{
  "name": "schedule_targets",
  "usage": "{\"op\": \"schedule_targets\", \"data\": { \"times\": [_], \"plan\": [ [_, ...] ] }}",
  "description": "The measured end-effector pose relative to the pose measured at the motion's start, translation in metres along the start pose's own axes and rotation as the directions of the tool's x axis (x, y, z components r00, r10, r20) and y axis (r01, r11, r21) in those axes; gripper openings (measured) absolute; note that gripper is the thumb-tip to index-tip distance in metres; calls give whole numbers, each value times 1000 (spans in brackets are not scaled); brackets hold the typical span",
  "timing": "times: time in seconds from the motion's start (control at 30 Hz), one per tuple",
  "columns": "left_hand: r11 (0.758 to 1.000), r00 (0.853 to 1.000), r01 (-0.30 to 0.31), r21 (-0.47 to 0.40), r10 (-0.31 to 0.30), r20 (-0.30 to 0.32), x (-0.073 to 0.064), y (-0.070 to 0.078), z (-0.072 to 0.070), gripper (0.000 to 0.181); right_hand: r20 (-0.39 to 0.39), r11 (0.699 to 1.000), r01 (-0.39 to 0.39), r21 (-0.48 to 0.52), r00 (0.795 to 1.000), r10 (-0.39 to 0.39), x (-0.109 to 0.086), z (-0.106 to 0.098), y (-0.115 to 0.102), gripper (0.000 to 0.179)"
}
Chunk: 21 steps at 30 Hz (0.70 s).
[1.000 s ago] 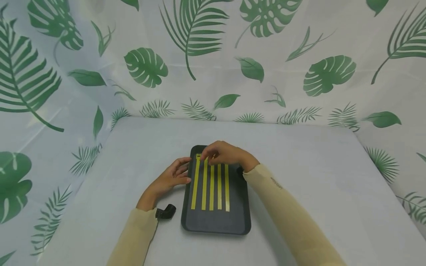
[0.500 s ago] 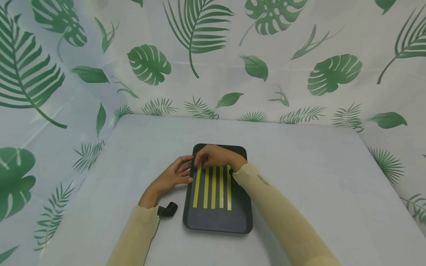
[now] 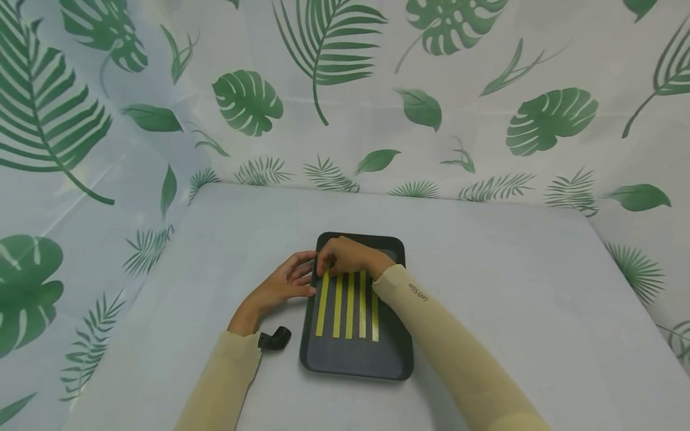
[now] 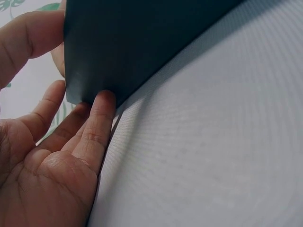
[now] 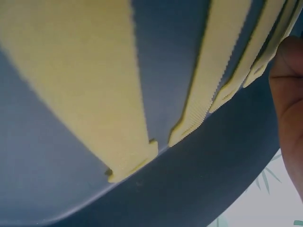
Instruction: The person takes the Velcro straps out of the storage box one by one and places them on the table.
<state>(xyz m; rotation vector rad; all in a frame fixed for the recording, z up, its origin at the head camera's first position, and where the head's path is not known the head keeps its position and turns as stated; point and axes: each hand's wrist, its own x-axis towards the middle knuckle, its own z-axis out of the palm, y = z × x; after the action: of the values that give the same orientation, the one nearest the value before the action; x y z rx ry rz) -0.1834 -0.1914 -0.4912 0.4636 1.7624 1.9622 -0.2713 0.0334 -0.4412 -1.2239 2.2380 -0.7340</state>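
Note:
A dark grey tray (image 3: 356, 360) holds several flat yellow cable ties (image 3: 349, 308) with toothed edges, laid lengthwise side by side. My right hand (image 3: 349, 255) reaches over their far ends, finger and thumb pinching the leftmost cable tie (image 3: 322, 308) at its top, mostly hidden by the fingers. The right wrist view shows the wide head of a nearer cable tie (image 5: 94, 85) against the tray wall, with part of my right hand (image 5: 289, 90) at the farther ties. My left hand (image 3: 280, 282) touches the tray's left side with extended fingers (image 4: 97, 123).
The tray stands on a white table (image 3: 485, 269). A leaf-patterned curtain (image 3: 345, 108) rises behind and to both sides. A black wrist camera (image 3: 276, 339) juts from the left sleeve, close beside the tray.
My right hand has moved left and slightly nearer over the tray, its fingers coming down onto the leftmost cable tie's top. The left hand stays at the tray's side.

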Motion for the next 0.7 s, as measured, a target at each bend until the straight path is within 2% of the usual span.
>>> {"op": "schedule_targets", "data": {
  "times": [0.3, 0.7],
  "plan": [
    [1000, 999, -28, -6, 28, 28, 3, -1, 1, 88, -22, 1000, 15, -24, 1000, -15, 0, 1, -3, 22],
    [1000, 1000, -2, 18, 1, 8, -1, -2, -2, 91, -37, 999, 52, 7, 998, -52, -2, 3, -9, 26]
  ]
}}
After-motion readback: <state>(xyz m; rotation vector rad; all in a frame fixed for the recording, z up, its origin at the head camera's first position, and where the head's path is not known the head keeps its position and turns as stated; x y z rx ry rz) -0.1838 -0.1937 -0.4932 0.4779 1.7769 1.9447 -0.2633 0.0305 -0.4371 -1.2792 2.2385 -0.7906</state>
